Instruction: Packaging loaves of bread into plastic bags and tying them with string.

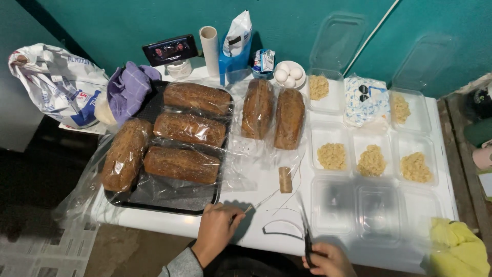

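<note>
White table (256, 228), tray (169, 205), containers (376, 218)

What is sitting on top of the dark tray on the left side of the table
Four seeded brown loaves wrapped in clear plastic lie on the dark tray, one overhanging its left edge. The tray surface beneath the loaves is covered and cannot be seen.

Place: I read this as a small home food-packing corner, not a shop.
Beyond my hands: bagged seeded loaves (190, 129) on a black tray (169, 200).
Right of my grip: clear plastic containers (372, 160) holding portions of crumbly pale food.
Far edge: bowl of eggs (288, 73) against a teal painted wall (128, 20).
Surface: plain white table (169, 223) over newspaper-covered floor (46, 251).
</note>
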